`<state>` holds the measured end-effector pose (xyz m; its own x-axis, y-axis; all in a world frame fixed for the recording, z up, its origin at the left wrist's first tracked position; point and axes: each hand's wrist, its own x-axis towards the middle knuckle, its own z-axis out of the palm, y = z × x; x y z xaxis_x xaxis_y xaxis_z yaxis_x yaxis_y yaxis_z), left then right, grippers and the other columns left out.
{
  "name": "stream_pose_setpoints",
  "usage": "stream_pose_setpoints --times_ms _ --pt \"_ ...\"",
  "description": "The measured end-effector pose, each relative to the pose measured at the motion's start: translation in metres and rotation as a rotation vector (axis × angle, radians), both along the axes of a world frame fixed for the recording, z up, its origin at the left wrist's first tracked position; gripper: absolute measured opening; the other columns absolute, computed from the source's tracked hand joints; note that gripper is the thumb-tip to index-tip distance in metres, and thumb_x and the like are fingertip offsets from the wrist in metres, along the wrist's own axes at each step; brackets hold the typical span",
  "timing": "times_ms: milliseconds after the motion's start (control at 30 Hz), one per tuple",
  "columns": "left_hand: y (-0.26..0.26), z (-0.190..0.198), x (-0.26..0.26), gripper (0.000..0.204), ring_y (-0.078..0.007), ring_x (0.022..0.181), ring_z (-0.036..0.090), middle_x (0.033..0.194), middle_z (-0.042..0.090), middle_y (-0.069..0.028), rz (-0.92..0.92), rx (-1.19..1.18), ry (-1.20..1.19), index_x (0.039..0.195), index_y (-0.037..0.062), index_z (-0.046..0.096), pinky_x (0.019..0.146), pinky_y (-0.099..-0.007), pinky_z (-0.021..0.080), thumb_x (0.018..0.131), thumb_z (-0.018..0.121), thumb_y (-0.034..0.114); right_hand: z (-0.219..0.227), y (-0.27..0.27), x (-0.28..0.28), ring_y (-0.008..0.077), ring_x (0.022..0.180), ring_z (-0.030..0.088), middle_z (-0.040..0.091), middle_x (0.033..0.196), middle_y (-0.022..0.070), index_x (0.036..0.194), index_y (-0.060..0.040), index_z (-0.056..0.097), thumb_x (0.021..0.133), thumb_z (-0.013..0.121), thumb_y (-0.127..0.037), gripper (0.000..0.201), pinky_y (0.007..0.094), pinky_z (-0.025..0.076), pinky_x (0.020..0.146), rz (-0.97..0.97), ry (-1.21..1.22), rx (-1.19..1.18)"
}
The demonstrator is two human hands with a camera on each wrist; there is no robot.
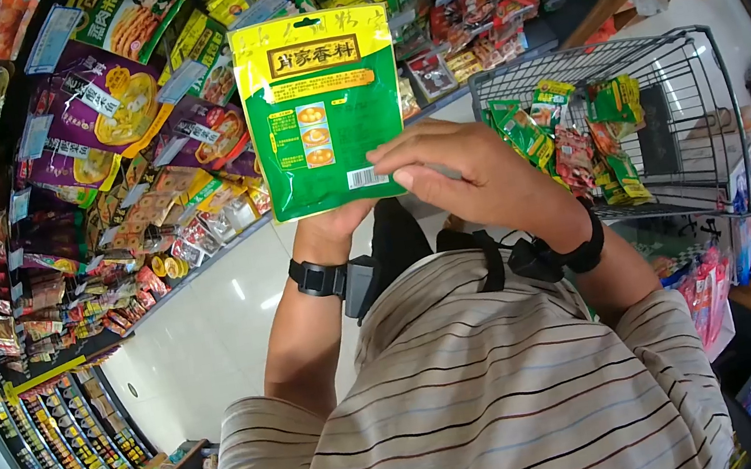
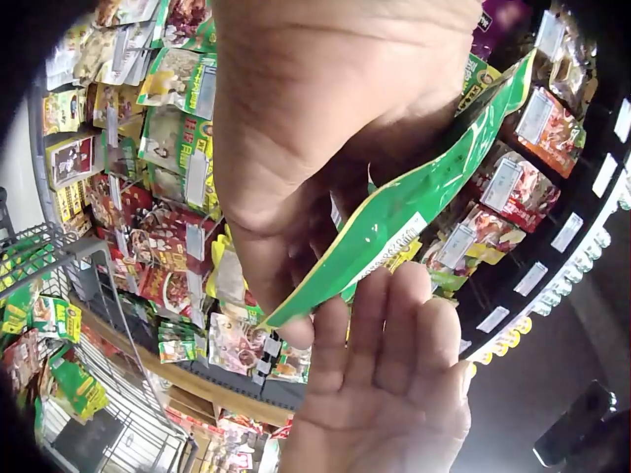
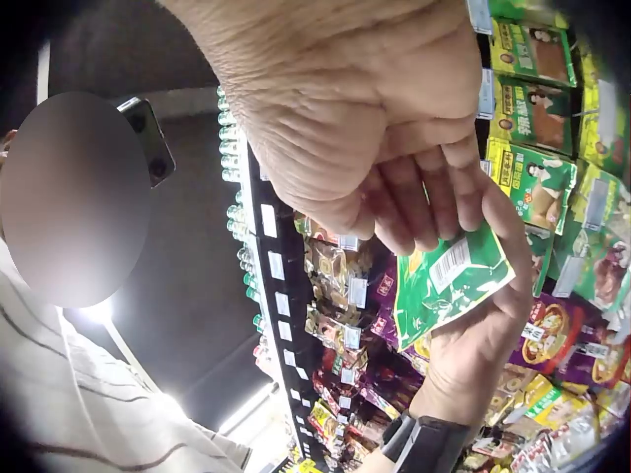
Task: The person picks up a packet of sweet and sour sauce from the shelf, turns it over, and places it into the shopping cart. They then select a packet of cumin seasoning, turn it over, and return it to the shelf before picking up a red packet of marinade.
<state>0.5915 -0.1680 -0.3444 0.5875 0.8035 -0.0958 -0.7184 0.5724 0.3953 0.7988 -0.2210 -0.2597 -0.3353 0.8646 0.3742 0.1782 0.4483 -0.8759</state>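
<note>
A flat green and yellow packet [image 1: 327, 135] is held upright in front of the body, its printed side with a barcode facing the head camera. My left hand [image 1: 346, 219] grips it from behind and below; most of those fingers are hidden by the packet. Over its lower right corner lies my right hand [image 1: 473, 171], fingers extended and slightly bent, fingertips at the barcode. In the left wrist view the packet [image 2: 394, 217] is seen edge-on between both hands. The right wrist view shows the fingertips of my right hand [image 3: 365, 118] against the packet's face [image 3: 454, 286].
Shelves of hanging packets [image 1: 103, 100] curve along the left and top. A wire shopping cart [image 1: 691, 202] with several green, yellow and red packets [image 1: 576, 146] stands at the right. More shelving [image 1: 86, 443] is at the lower left, beyond the pale floor [image 1: 179, 351].
</note>
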Motion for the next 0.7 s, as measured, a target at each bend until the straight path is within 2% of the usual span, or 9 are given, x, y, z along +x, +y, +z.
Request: stream_pose_setpoints --times_ms 67,167,267,367,467,567,700 --pt "0.006 0.001 0.0 0.053 -0.0309 0.117 0.059 0.13 0.058 -0.0164 -0.02 -0.035 -0.002 0.135 0.0031 0.05 0.1 -0.0437 0.051 0.098 0.055 0.04 0.001 0.005 0.004 0.0275 0.097 0.067 0.07 0.108 0.0155 0.105 0.0022 0.068 0.095 0.059 -0.012 0.019 0.0357 0.052 0.086 -0.011 -0.005 -0.012" --pt "0.015 0.013 0.006 0.052 -0.0313 0.117 0.059 0.13 0.058 -0.0167 -0.012 -0.054 0.035 0.136 0.0038 0.049 0.099 -0.0448 0.052 0.098 0.055 0.039 0.006 0.012 0.008 0.0243 0.093 0.068 0.071 0.107 0.0149 0.105 0.0019 0.069 0.096 0.058 -0.012 0.02 0.0346 0.053 0.084 -0.021 -0.026 -0.125" --pt "0.023 0.018 0.009 0.052 -0.0317 0.116 0.059 0.13 0.058 -0.0174 -0.018 -0.067 -0.024 0.136 0.0035 0.049 0.099 -0.0451 0.052 0.098 0.055 0.038 0.013 0.018 0.007 0.0202 0.09 0.068 0.071 0.108 0.014 0.107 0.0015 0.069 0.096 0.057 -0.012 0.021 0.0323 0.053 0.082 -0.042 0.025 -0.229" --pt "0.034 0.023 0.009 0.052 -0.0322 0.116 0.059 0.13 0.058 -0.0181 -0.024 -0.083 -0.075 0.136 0.0032 0.049 0.098 -0.0455 0.053 0.098 0.054 0.038 0.006 0.031 0.004 0.0166 0.074 0.065 0.069 0.091 0.011 0.106 0.0014 0.067 0.095 0.057 -0.008 0.017 0.0294 0.05 0.066 -0.06 0.062 -0.164" --pt "0.044 0.033 0.011 0.051 -0.0316 0.115 0.059 0.129 0.058 -0.0178 -0.09 -0.042 -0.084 0.134 0.0025 0.05 0.096 -0.0447 0.054 0.099 0.054 0.038 0.002 0.043 0.001 0.0165 0.076 0.064 0.069 0.092 0.0113 0.105 0.0014 0.067 0.095 0.057 -0.008 0.017 0.0292 0.05 0.068 -0.086 0.083 -0.126" --pt "0.053 0.031 0.008 0.05 -0.0305 0.116 0.059 0.128 0.058 -0.0169 -0.087 -0.02 -0.032 0.133 0.0029 0.051 0.095 -0.0437 0.055 0.098 0.054 0.039 0.002 0.051 -0.001 0.016 0.079 0.064 0.069 0.093 0.0116 0.105 0.0014 0.067 0.095 0.058 -0.007 0.017 0.029 0.05 0.069 -0.089 0.069 -0.167" --pt "0.062 0.011 -0.002 0.052 -0.0298 0.117 0.059 0.13 0.058 -0.0162 -0.045 -0.106 -0.006 0.134 0.0035 0.052 0.098 -0.0443 0.052 0.098 0.054 0.041 -0.004 0.063 -0.006 0.0135 0.073 0.064 0.068 0.089 0.0108 0.106 0.0017 0.066 0.096 0.057 -0.008 0.017 0.0287 0.049 0.065 -0.067 0.099 -0.201"
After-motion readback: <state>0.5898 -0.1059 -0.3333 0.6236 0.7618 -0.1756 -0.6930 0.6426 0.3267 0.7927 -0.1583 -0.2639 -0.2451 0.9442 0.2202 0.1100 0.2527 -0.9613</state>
